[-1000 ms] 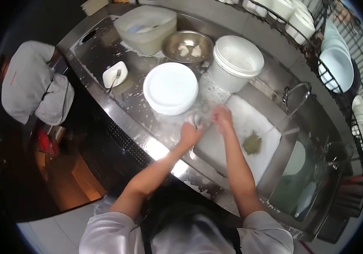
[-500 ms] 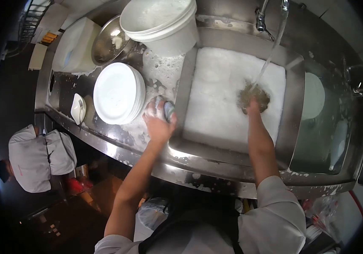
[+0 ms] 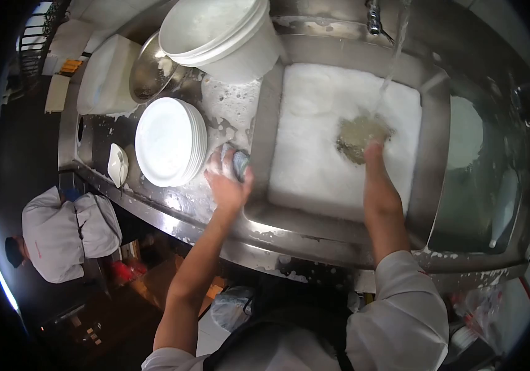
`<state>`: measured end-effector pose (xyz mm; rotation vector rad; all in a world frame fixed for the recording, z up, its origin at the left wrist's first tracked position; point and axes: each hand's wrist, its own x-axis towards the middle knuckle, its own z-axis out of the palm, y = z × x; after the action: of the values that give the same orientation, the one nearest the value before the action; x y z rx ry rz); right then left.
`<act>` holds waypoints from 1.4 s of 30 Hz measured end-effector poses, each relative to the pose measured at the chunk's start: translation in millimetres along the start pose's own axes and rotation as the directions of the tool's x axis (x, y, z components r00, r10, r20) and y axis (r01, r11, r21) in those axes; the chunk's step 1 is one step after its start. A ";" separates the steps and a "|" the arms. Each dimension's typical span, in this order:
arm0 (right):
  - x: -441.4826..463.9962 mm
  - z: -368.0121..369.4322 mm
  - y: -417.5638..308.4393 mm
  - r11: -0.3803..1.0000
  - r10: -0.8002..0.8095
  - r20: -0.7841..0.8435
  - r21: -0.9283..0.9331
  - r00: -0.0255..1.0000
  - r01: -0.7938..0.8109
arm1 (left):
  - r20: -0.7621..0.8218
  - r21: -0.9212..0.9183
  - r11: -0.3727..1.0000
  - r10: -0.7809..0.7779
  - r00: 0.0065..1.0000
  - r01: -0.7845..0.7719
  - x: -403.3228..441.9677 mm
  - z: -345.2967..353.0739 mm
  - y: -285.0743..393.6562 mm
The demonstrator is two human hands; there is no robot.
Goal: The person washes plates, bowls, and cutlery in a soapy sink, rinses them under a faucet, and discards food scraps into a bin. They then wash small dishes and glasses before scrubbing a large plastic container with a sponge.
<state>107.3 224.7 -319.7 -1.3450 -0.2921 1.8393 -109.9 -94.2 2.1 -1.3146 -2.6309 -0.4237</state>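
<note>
Soapy foam covers my left hand (image 3: 224, 183), which is closed around a grey-green scrubbing sponge (image 3: 241, 163) on the wet steel counter. Just left of it stands a stack of white plates (image 3: 167, 141). My right hand (image 3: 373, 150) is plunged into the foam-filled sink basin (image 3: 266, 133), its fingers hidden beneath the water. Around the right hand, the white foam (image 3: 314, 102) has parted to show murky water (image 3: 356, 137). A stream of tap water (image 3: 390, 77) falls close by.
A white bucket (image 3: 240, 55), a steel bowl (image 3: 144, 80) and a white plastic container (image 3: 107, 77) line the back left. A small white dish (image 3: 117, 165) sits near the front edge. Right lies a second water-filled basin (image 3: 463, 204). A person in white (image 3: 54, 235) is at the left.
The view has shifted slightly. The opening in the foam is wider and reaches further left of my right hand. My left hand still grips the sponge beside the plates.
</note>
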 end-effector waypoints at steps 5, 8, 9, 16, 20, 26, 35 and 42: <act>-50.0 30.7 -26.7 0.996 0.022 -0.090 -0.088 0.996 -0.030 | -0.019 0.028 1.000 0.010 1.000 -0.009 -2.6 -1.1 1.6; -146.4 84.7 -72.6 0.907 -0.074 -0.276 -0.419 0.958 -0.050 | -0.047 0.090 0.996 -0.017 0.999 0.021 3.8 12.2 10.8; -177.3 89.0 -83.4 0.852 -0.126 -0.339 -0.518 0.932 -0.073 | -0.045 0.103 0.994 -0.032 0.998 0.036 8.6 18.7 17.0; -284.2 48.8 -145.9 0.654 -0.637 -0.099 -0.593 0.764 0.469 | -0.152 -0.565 0.730 0.365 0.919 -0.384 -2.1 71.7 207.9; -311.2 34.0 -155.5 0.627 -0.613 0.010 -0.603 0.790 0.494 | -0.060 -0.409 0.910 0.050 0.997 -0.071 25.7 75.8 216.1; -328.8 50.0 -169.0 0.580 -0.497 -0.040 -0.758 0.867 0.298 | 0.243 -0.452 0.805 0.525 0.816 -0.383 31.3 63.7 248.5; -315.4 46.7 -185.6 0.658 -0.377 0.061 -0.684 0.924 0.314 | -0.092 -0.349 0.773 0.535 0.840 -0.530 47.5 77.4 248.1; -285.0 30.7 -182.9 0.577 -0.475 0.084 -0.721 0.876 0.382 | -0.026 -0.419 0.799 0.465 0.885 -0.432 26.6 54.6 267.8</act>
<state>194.0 143.7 -1.0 -1.6902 -1.2849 1.2272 87.6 96.5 4.9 -2.0600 -2.2333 -0.8982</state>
